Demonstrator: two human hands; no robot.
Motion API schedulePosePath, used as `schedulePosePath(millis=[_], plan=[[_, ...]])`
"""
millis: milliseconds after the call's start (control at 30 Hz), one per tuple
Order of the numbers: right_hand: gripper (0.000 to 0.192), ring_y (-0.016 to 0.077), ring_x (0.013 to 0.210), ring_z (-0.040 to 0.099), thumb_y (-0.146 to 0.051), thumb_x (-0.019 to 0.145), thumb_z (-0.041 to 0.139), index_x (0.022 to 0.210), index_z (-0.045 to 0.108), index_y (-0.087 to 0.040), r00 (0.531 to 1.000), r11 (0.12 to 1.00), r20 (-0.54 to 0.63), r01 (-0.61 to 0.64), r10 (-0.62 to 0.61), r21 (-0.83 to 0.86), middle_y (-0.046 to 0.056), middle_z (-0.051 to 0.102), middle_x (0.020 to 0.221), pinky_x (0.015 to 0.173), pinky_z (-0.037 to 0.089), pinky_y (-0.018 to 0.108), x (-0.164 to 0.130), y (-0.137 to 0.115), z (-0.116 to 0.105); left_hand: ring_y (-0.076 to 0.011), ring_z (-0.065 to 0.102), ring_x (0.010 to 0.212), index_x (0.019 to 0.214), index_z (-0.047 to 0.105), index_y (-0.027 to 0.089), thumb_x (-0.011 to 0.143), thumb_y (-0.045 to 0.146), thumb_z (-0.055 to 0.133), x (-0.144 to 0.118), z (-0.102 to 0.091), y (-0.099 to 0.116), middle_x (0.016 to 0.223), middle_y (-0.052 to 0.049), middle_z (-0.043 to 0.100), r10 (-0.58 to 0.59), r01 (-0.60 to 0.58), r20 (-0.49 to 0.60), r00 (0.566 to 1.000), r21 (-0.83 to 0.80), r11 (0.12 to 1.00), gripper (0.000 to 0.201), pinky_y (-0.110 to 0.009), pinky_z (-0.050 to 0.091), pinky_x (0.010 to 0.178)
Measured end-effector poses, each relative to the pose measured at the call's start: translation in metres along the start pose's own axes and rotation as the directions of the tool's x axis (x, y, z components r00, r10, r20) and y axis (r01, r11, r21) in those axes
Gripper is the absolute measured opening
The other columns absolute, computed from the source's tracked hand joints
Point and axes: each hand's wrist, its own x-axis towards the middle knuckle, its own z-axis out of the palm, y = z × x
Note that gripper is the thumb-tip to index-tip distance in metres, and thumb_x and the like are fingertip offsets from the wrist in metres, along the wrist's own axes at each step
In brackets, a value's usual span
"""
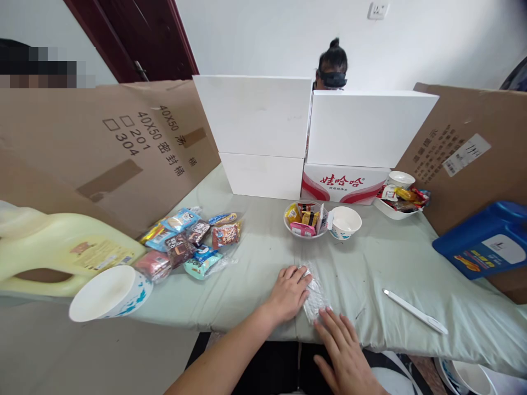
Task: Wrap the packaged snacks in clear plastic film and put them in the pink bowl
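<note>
On crinkled clear plastic [315, 296], the left hand [289, 292] and right hand [342, 346] rest unclenched.

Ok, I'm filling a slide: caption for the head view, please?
Left hand and right hand at crinkled plastic wrap, with a bowl of snacks beyond on the covered table.

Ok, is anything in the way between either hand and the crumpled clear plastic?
Nothing visible. The left hand has fingers on the clear plastic; the right hand has fingertips at its near end. The white knife lies off to the right.
</note>
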Motion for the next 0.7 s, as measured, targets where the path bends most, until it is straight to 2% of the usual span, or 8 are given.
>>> schedulePosePath(millis=[100,167,300,433,533,633,700], plan=[[0.051,0.0280,0.128,0.045,-0.021,0.087,0.051,0.137,0.043,-0.022,0.997,0.996,-0.009,-0.076,0.077,0.049,0.009,0.053,0.137,0.104,0.033,0.046,0.012,0.013,-0.011,-0.0283,0.046,0.119,0.123,0.055,0.023,0.088,0.022,0.057,-0.002,0.000,0.002,0.137,-0.009,0.050,0.054,-0.056,-0.026,0.998,-0.056,0.997,0.036,-0.049,0.037,0.100],[0.047,0.0265,0.116,0.053,-0.019,0.086,0.052,0.133,0.047,-0.023,0.996,0.990,0.004,-0.089,0.090,0.112,0.008,0.061,0.126,0.100,0.035,0.045,0.017,0.014,-0.013,-0.0268,0.048,0.119,0.115,0.058,0.020,0.086,0.021,0.057,-0.004,0.001,0.002,0.136,-0.011,0.050,0.087,-0.093,-0.057,0.995,-0.109,0.990,0.029,-0.047,0.037,0.101],[0.037,0.0219,0.091,0.059,-0.021,0.084,0.056,0.120,0.056,-0.024,0.997,0.975,0.029,-0.081,0.076,0.206,0.005,0.066,0.104,0.089,0.041,0.040,0.018,0.007,-0.010,-0.0235,0.052,0.114,0.092,0.063,0.020,0.084,0.022,0.062,-0.009,0.003,-0.002,0.118,-0.008,0.061,0.142,-0.153,-0.064,0.988,-0.235,0.960,0.008,-0.043,0.037,0.102],[0.035,0.0242,0.110,0.055,-0.009,0.084,0.049,0.114,0.058,-0.025,0.999,0.972,-0.040,-0.016,0.026,0.235,0.005,0.065,0.107,0.097,0.037,0.042,0.020,0.005,-0.012,-0.0224,0.053,0.116,0.086,0.064,0.021,0.081,0.022,0.064,-0.009,0.001,-0.004,0.108,-0.004,0.066,0.148,-0.156,-0.051,0.988,-0.329,0.931,0.006,-0.041,0.036,0.101],[0.032,0.0223,0.114,0.054,-0.006,0.086,0.043,0.108,0.058,-0.024,1.000,0.941,-0.011,0.024,-0.022,0.338,0.004,0.066,0.104,0.104,0.033,0.045,0.028,0.010,-0.018,-0.0212,0.053,0.115,0.084,0.064,0.022,0.076,0.021,0.067,-0.007,-0.001,-0.004,0.107,-0.002,0.066,0.132,-0.137,-0.039,0.990,-0.359,0.923,0.008,-0.038,0.034,0.102],[0.026,0.0186,0.095,0.059,-0.007,0.090,0.036,0.100,0.055,-0.021,0.997,0.889,0.070,-0.063,0.035,0.453,0.004,0.064,0.092,0.091,0.044,0.038,0.039,0.017,-0.024,-0.0212,0.053,0.116,0.084,0.064,0.023,0.073,0.021,0.068,-0.006,-0.003,-0.006,0.108,-0.001,0.065,0.131,-0.123,-0.003,0.991,-0.354,0.927,0.012,-0.037,0.034,0.102],[0.019,0.0183,0.088,0.058,-0.012,0.091,0.039,0.098,0.054,-0.021,0.990,0.867,0.130,-0.114,0.058,0.485,0.005,0.062,0.092,0.081,0.047,0.035,0.046,0.021,-0.026,-0.0218,0.053,0.117,0.087,0.064,0.024,0.071,0.023,0.068,-0.006,-0.005,-0.007,0.111,-0.001,0.064,0.137,-0.120,0.025,0.990,-0.351,0.929,0.016,-0.038,0.034,0.103]])
